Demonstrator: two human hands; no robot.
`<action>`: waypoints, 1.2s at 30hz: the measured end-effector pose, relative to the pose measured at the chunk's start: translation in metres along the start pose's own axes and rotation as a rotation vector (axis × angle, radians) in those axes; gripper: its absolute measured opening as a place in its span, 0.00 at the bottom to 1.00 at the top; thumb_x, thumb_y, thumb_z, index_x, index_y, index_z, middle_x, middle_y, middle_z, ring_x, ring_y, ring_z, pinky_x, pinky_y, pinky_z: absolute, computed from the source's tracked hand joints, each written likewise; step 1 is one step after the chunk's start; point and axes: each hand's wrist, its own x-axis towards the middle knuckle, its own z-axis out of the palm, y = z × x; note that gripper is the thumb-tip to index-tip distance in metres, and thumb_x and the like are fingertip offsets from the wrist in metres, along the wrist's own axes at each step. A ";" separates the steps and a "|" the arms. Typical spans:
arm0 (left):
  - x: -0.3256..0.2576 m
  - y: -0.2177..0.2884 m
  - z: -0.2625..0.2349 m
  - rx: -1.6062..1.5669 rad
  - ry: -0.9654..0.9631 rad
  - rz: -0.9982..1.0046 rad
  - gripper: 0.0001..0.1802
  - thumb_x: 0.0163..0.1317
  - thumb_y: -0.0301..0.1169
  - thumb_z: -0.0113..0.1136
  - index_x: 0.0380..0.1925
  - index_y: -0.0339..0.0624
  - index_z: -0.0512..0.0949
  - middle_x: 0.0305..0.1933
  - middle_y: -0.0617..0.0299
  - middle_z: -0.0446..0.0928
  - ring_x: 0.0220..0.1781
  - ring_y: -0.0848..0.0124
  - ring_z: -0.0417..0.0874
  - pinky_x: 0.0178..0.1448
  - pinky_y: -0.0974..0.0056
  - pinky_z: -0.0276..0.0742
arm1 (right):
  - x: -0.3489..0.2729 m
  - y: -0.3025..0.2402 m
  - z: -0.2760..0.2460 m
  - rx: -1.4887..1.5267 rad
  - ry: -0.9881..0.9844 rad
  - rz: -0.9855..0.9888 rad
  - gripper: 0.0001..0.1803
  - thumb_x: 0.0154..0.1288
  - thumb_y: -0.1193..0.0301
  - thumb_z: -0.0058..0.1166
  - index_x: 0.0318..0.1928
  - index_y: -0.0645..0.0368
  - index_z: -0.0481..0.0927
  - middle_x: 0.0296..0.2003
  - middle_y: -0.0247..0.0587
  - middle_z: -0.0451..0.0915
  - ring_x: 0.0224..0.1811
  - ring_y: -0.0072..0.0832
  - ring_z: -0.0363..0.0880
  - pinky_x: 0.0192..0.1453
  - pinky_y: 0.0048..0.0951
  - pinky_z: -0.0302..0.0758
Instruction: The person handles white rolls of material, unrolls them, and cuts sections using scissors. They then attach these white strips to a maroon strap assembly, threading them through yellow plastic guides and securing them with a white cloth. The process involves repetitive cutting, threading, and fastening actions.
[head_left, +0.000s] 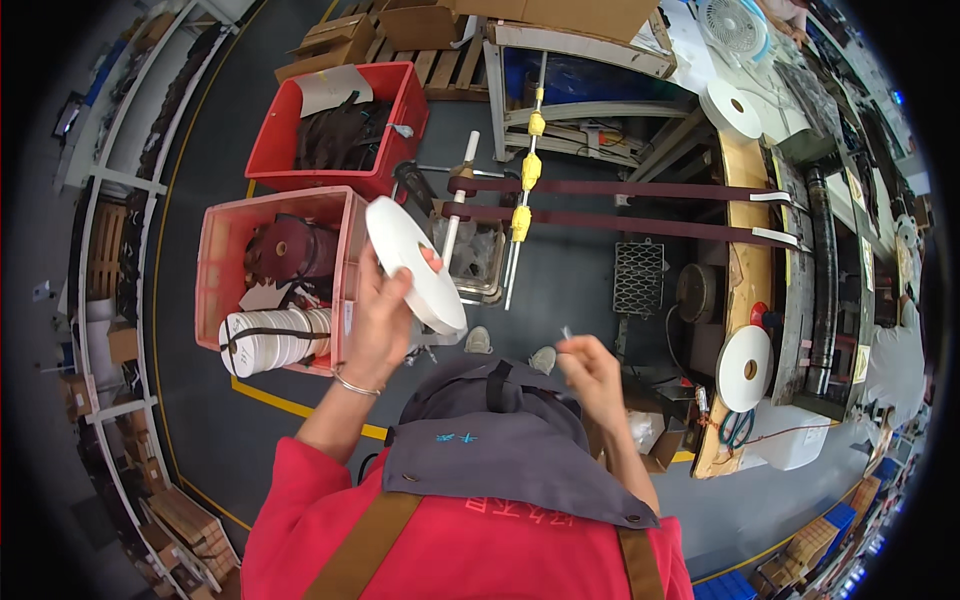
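Left hand point(380, 315) gripping white tape roll point(398, 232), thumb pressing near face, fingertips showing at core; roll tilting in midair beside pinkish-red bin point(350, 250), well apart from maroon straps point(640, 188). Right hand point(597, 378) pinching small pale piece point(566, 332) between fingertips, its kind too small to tell. Straps running side by side, crossing yellow-wrapped rod point(531, 172), white end strips reaching past wooden board point(743, 275). Second white roll point(733, 367) lying near teal-handled scissors point(737, 428).
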 end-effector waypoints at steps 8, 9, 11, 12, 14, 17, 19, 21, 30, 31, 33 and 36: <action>-0.071 -0.107 0.016 0.026 0.130 -0.097 0.42 0.58 0.41 0.55 0.61 0.41 0.39 0.52 0.55 0.61 0.55 0.69 0.64 0.59 0.63 0.59 | 0.027 0.005 0.041 -0.878 -0.275 -0.510 0.26 0.49 0.56 0.57 0.44 0.61 0.70 0.20 0.48 0.77 0.18 0.43 0.76 0.23 0.38 0.73; -0.074 -0.114 0.020 -0.036 0.172 -0.124 0.43 0.59 0.45 0.53 0.61 0.40 0.38 0.53 0.55 0.61 0.56 0.68 0.63 0.61 0.61 0.57 | 0.030 0.019 0.037 -0.854 -0.267 -0.514 0.25 0.50 0.56 0.56 0.43 0.60 0.71 0.20 0.48 0.77 0.18 0.43 0.76 0.23 0.38 0.73; -0.077 -0.118 0.024 -0.064 0.221 -0.191 0.41 0.60 0.46 0.50 0.61 0.39 0.38 0.53 0.55 0.61 0.57 0.69 0.62 0.63 0.59 0.52 | 0.031 0.029 0.026 -0.818 -0.277 -0.547 0.25 0.51 0.57 0.56 0.44 0.61 0.71 0.22 0.48 0.77 0.19 0.42 0.77 0.24 0.37 0.73; -0.077 -0.125 0.023 -0.064 0.277 -0.199 0.41 0.60 0.44 0.51 0.61 0.39 0.38 0.52 0.55 0.62 0.57 0.69 0.62 0.62 0.60 0.52 | 0.031 0.026 0.021 -0.804 -0.294 -0.576 0.26 0.51 0.58 0.57 0.45 0.63 0.70 0.23 0.49 0.78 0.21 0.41 0.77 0.24 0.36 0.73; -0.078 -0.138 0.021 -0.030 0.321 -0.167 0.41 0.59 0.38 0.54 0.61 0.39 0.38 0.47 0.58 0.66 0.54 0.70 0.64 0.62 0.60 0.53 | 0.032 0.030 0.013 -0.756 -0.331 -0.604 0.28 0.52 0.58 0.57 0.49 0.63 0.69 0.26 0.50 0.78 0.22 0.39 0.78 0.25 0.34 0.74; -0.076 -0.147 0.024 -0.030 0.353 -0.115 0.43 0.57 0.35 0.56 0.61 0.38 0.38 0.44 0.59 0.68 0.53 0.71 0.64 0.62 0.61 0.52 | 0.035 0.034 0.008 -0.637 -0.300 -0.539 0.28 0.50 0.56 0.58 0.48 0.60 0.71 0.24 0.48 0.78 0.21 0.38 0.78 0.25 0.34 0.73; -0.074 -0.153 0.022 -0.036 0.409 -0.128 0.43 0.57 0.34 0.57 0.61 0.38 0.38 0.44 0.59 0.68 0.53 0.71 0.64 0.62 0.61 0.52 | 0.037 0.034 0.005 -0.774 -0.313 -0.436 0.24 0.49 0.58 0.58 0.44 0.60 0.73 0.23 0.48 0.78 0.22 0.39 0.78 0.25 0.34 0.73; -0.069 -0.159 0.022 -0.074 0.440 -0.170 0.42 0.56 0.33 0.56 0.61 0.39 0.38 0.44 0.59 0.68 0.53 0.70 0.65 0.62 0.61 0.53 | 0.042 0.041 0.003 -0.880 -0.335 -0.329 0.21 0.49 0.59 0.57 0.40 0.59 0.75 0.23 0.48 0.78 0.23 0.41 0.78 0.27 0.36 0.73; -0.034 -0.184 -0.062 0.223 0.440 -0.401 0.26 0.52 0.24 0.52 0.53 0.37 0.58 0.45 0.55 0.71 0.42 0.67 0.77 0.37 0.65 0.76 | 0.091 0.080 -0.016 -0.931 -0.282 -0.562 0.18 0.44 0.66 0.58 0.40 0.49 0.75 0.21 0.40 0.76 0.23 0.38 0.77 0.25 0.37 0.73; -0.026 -0.190 -0.076 0.371 0.479 -0.348 0.27 0.51 0.23 0.53 0.53 0.40 0.59 0.46 0.56 0.70 0.42 0.68 0.76 0.38 0.64 0.76 | 0.096 0.081 -0.018 -0.934 -0.290 -0.581 0.19 0.43 0.66 0.59 0.40 0.49 0.75 0.22 0.39 0.75 0.22 0.38 0.76 0.25 0.36 0.73; -0.003 -0.182 -0.074 0.168 0.355 -0.471 0.28 0.49 0.21 0.54 0.53 0.46 0.61 0.47 0.59 0.69 0.45 0.69 0.75 0.43 0.62 0.76 | 0.108 0.082 -0.019 -0.941 -0.298 -0.624 0.22 0.41 0.66 0.60 0.42 0.48 0.75 0.22 0.37 0.74 0.22 0.38 0.75 0.25 0.36 0.73; 0.032 -0.185 -0.079 -0.035 0.105 -0.576 0.25 0.50 0.19 0.54 0.50 0.46 0.64 0.45 0.59 0.71 0.46 0.69 0.75 0.46 0.60 0.76 | 0.128 0.078 -0.023 -0.922 -0.310 -0.656 0.23 0.41 0.65 0.61 0.43 0.47 0.75 0.22 0.36 0.72 0.21 0.37 0.75 0.25 0.36 0.73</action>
